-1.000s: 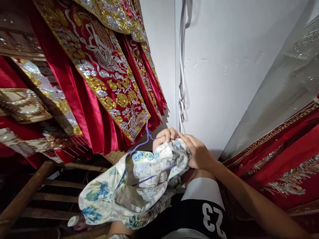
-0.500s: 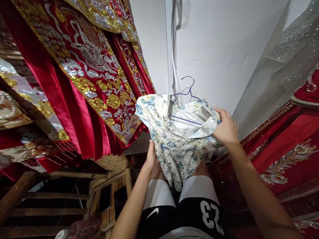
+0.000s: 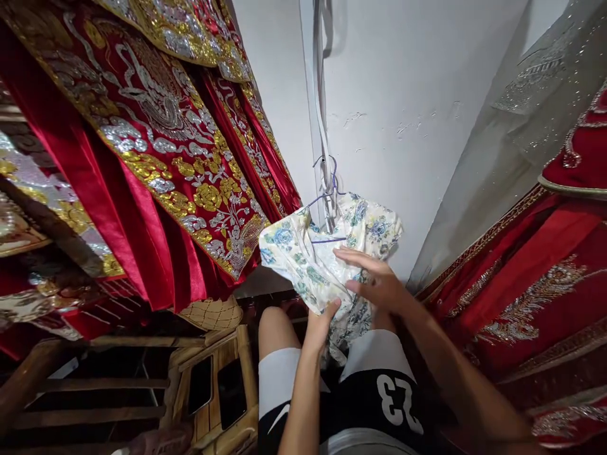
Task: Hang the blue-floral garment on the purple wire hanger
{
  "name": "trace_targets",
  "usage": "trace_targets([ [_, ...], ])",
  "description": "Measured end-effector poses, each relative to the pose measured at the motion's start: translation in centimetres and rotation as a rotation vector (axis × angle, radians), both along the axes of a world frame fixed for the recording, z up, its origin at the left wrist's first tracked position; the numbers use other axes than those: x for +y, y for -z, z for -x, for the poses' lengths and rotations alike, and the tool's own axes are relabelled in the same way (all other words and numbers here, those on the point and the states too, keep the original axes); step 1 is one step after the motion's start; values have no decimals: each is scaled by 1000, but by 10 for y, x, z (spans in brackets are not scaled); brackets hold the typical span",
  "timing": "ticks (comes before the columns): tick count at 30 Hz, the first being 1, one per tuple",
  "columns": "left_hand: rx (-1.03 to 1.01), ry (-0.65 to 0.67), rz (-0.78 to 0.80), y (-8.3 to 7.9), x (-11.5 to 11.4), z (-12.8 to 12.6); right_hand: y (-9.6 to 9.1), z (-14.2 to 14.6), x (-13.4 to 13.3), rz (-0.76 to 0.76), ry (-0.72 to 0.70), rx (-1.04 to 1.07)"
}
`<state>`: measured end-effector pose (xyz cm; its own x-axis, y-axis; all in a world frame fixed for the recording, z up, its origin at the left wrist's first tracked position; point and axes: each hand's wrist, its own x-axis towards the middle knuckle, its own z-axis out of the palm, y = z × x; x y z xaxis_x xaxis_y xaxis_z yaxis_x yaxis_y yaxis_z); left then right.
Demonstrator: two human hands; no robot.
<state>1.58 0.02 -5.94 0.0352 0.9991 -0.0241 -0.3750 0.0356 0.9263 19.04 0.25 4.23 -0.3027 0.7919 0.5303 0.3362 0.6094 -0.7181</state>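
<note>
A white blouse [image 3: 317,272] with blue and yellow flowers hangs in front of my knees. It sits on a thin purple hanger [image 3: 327,240], whose hook and lower bar show at the neckline. My left hand [image 3: 322,322] grips the blouse low on its front, thumb on top and the other fingers hidden behind the cloth. Over the right side of the blouse front is my right hand [image 3: 379,281], its fingers stretched and thumb apart, not closed on anything. The lower part of the blouse is bunched and partly covered by my hands.
Red embroidered garments with sequins [image 3: 190,151] hang close on the left. More red beaded cloth [image 3: 521,284] and sheer glittering fabric [image 3: 535,95] are at right. A white wall [image 3: 389,76] stands ahead. A bamboo chair [image 3: 213,379] holding two dark phones [image 3: 232,393] is lower left.
My right hand has left the blouse's right shoulder and moved down and left over its front, opening. My left hand has moved right and lower. The hanger hook has shifted left.
</note>
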Motion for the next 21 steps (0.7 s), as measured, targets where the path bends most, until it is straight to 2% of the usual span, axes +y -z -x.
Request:
trace_targets([
  [1,2,-22,12,4,-3,-2,18,8,-7,-20,62,153],
  [3,30,-56,28,9,-8,-1,58,23,-16,28,352,455],
  [4,45,-61,33,9,-10,1,77,30,-18,80,478,540],
  [5,54,-59,40,8,-11,5,93,35,-20,163,506,550],
  [7,50,-51,55,4,-14,12,114,45,-20,359,374,492],
  [10,24,-67,80,-2,-17,22,118,54,-18,467,177,432],
  [14,66,-152,64,4,-17,28,110,50,-20,485,200,414],
  [15,112,-216,46,8,-17,28,109,47,-21,485,230,413],
  [17,251,-427,-35,18,-17,23,109,40,-25,467,301,404],
  [19,425,-659,-193,28,-18,14,108,35,-27,457,344,393],
  [20,514,-720,-286,32,-19,8,107,33,-28,460,346,388],
  [21,596,-725,-369,35,-21,2,106,33,-30,470,333,391],
])
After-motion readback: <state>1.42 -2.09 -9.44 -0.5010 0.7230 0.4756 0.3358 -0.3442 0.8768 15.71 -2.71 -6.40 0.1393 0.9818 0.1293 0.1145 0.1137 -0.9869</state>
